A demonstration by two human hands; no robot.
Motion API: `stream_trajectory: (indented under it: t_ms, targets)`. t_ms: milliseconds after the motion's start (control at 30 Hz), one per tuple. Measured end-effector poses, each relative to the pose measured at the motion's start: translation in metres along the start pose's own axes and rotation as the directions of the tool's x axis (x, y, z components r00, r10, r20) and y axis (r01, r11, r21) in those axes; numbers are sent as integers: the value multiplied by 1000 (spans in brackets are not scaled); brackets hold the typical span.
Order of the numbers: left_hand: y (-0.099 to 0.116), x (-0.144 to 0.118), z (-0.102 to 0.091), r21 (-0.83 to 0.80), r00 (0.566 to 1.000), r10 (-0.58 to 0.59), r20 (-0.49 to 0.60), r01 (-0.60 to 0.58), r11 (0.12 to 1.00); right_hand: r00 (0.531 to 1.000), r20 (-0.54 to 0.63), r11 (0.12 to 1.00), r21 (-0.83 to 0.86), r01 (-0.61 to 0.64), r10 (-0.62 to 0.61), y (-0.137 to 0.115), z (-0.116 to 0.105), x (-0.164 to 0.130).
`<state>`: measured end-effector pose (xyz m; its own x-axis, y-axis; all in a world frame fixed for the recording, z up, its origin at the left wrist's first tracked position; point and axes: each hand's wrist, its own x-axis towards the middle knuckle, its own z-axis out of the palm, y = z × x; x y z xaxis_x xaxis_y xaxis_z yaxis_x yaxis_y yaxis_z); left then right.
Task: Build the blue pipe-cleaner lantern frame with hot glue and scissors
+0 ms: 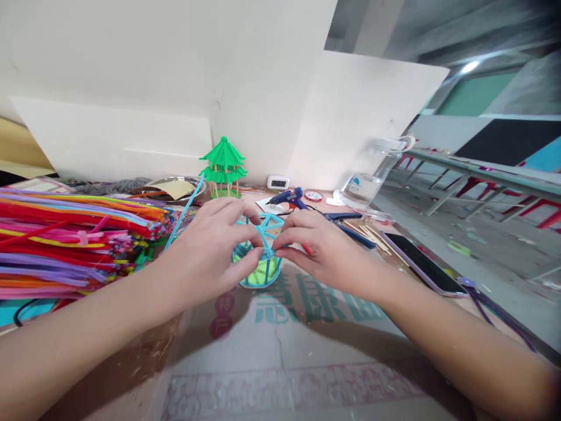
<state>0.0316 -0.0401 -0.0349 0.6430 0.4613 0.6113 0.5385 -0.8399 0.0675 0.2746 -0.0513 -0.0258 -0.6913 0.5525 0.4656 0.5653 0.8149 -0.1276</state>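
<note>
A small round frame of light-blue pipe cleaners (272, 268) with a yellow-green base stands on the printed sheet in front of me. My left hand (221, 241) reaches over its left side, thumb and index finger pinched on the upper rim. From the right, the fingertips of my right hand (318, 242) pinch the same rim, close to the left thumb. Part of the frame is hidden behind my fingers. A long light-blue pipe cleaner (184, 211) slants up behind my left wrist; where its lower end goes is hidden. Something red shows by my right fingers.
Colourful pipe cleaners (65, 245) are piled at left. Behind the hands stand a green pagoda model (223, 164), a small digital clock (277, 182) and a blue glue gun (289, 197). Pliers (355, 234), thin sticks (372, 238), a water bottle (368, 175) and a phone (423, 263) lie or stand right.
</note>
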Motion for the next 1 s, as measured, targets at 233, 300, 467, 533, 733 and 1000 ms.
stream_trajectory:
  t_ms: [233,300,467,533,733,1000]
  targets:
    - [0,1,-1,25,1000,11,5,-11,1000,1000,-9,1000,-5,14,-14,-1,-1,0]
    - [-1,1,-1,22,1000,22,17,-23,1000,1000,-9,1000,-3,14,-14,-1,-1,0]
    - [-1,2,-3,-16,999,9,31,-8,1000,1000,-16,1000,-4,10,-10,-1,-1,-1]
    - [-2,3,-9,-56,999,-12,31,14,998,999,-36,1000,-5,7,-7,0,-1,-1]
    - [-27,3,-26,-117,989,-79,125,94,989,990,-124,998,-2,70,-70,-4,0,-2]
    - [-49,-2,-6,-224,961,-70,266,133,965,987,-129,994,-62,92,-99,-8,9,-4]
